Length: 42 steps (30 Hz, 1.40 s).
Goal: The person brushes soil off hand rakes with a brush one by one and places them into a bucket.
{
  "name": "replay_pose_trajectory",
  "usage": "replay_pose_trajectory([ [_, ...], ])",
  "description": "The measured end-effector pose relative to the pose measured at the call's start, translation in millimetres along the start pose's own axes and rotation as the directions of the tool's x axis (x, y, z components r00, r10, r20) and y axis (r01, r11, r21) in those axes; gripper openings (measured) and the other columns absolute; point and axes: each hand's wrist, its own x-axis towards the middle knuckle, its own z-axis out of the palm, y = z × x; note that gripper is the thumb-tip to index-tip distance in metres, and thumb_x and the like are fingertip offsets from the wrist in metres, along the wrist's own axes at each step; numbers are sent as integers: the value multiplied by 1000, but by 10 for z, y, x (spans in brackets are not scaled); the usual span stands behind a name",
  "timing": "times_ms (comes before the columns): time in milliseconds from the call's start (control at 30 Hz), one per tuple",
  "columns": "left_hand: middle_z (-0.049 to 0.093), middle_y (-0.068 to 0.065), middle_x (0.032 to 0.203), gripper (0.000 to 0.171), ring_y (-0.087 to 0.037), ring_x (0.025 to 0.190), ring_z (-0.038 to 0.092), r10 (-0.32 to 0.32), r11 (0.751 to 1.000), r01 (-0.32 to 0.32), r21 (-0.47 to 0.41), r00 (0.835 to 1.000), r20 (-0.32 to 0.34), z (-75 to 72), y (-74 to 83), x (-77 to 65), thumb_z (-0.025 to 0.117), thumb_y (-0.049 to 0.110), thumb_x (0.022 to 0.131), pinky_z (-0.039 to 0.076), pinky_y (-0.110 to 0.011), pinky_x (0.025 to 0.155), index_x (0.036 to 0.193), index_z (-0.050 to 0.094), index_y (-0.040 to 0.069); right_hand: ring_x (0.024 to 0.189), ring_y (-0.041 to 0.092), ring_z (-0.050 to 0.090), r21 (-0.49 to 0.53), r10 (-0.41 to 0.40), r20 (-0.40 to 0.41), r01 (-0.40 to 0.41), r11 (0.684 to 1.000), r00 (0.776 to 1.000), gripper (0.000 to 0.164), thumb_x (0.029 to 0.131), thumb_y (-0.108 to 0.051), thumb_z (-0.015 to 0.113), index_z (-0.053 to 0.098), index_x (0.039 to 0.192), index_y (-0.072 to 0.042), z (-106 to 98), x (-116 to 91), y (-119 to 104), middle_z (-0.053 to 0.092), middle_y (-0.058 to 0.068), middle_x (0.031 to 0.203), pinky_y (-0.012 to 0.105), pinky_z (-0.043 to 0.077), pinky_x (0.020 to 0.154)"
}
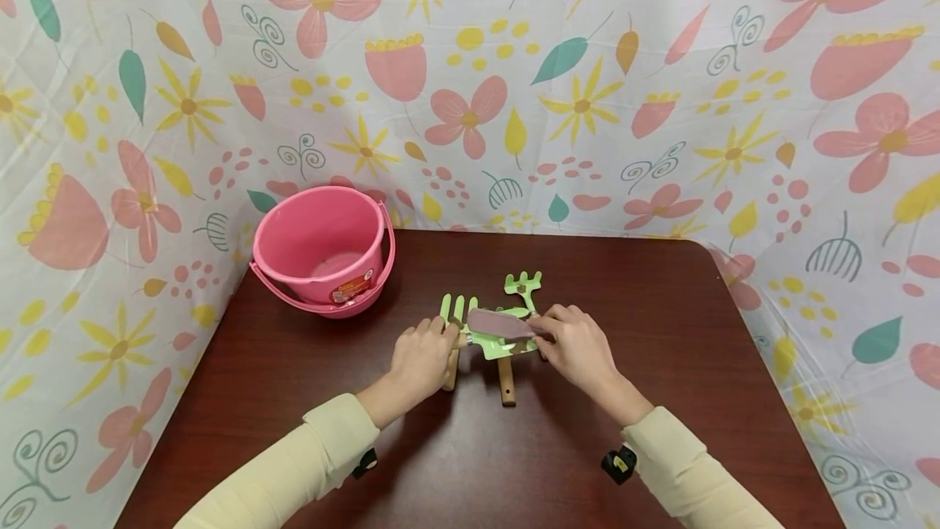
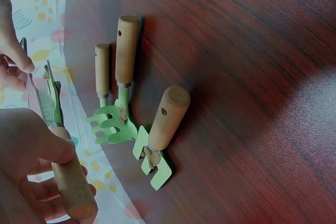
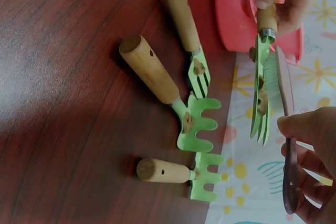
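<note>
My left hand grips the wooden handle of a green garden hand fork, raised above the table. Brown clumps that look like dirt cling to the fork's metal. Between its fingers and thumb my right hand holds a brush with a mauve back and a darker handle. Its pale bristles face the fork's flat side, right up against it. Below lie another green fork, a wider green rake and a small green rake, all wooden-handled with brown clumps on them.
A pink bucket with its handle lowered stands at the table's back left. The dark reddish-brown table meets a flower-patterned cloth behind and at both sides.
</note>
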Motion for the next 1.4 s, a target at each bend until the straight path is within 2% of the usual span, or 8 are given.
replay_pose_trajectory([
  [267,54,-3,79,30,-19,71,55,3,1000,-2,-6,999,32,-21,1,1,73,24,69,39,-30,50,94,61,14,68,17,53,36,20,4,-20,999,1000,27,70,-12,76,73,96,-15,-31,-41,47,63,-2,81,29,43,56],
  [600,55,-3,78,30,-20,69,56,16,1000,-16,-4,999,-45,-1,0,-18,74,22,67,40,-30,49,92,61,14,65,10,47,116,106,35,-109,987,994,27,69,-14,79,74,96,-18,-55,-87,101,60,-6,77,25,40,53],
  [900,53,-3,75,28,-20,66,55,43,999,-42,6,995,-91,-6,-13,-37,74,21,66,38,-29,47,89,61,14,63,8,44,167,135,56,-143,976,989,24,70,-16,79,74,94,-16,-59,-133,139,59,-8,74,24,37,53],
  [1200,55,-3,78,33,-20,69,56,42,999,-42,-1,997,-69,-13,-28,-38,75,19,63,40,-30,50,93,61,14,63,9,43,152,136,45,-142,978,990,25,70,-10,77,74,94,-15,-107,-162,195,58,-7,74,25,36,53],
  [1400,55,-3,77,30,-20,68,56,48,999,-48,7,996,-71,3,-28,-58,74,19,65,40,-30,50,91,60,13,64,9,44,138,147,55,-153,978,988,25,71,-11,77,74,95,-16,-115,-191,221,58,-7,74,25,37,53],
])
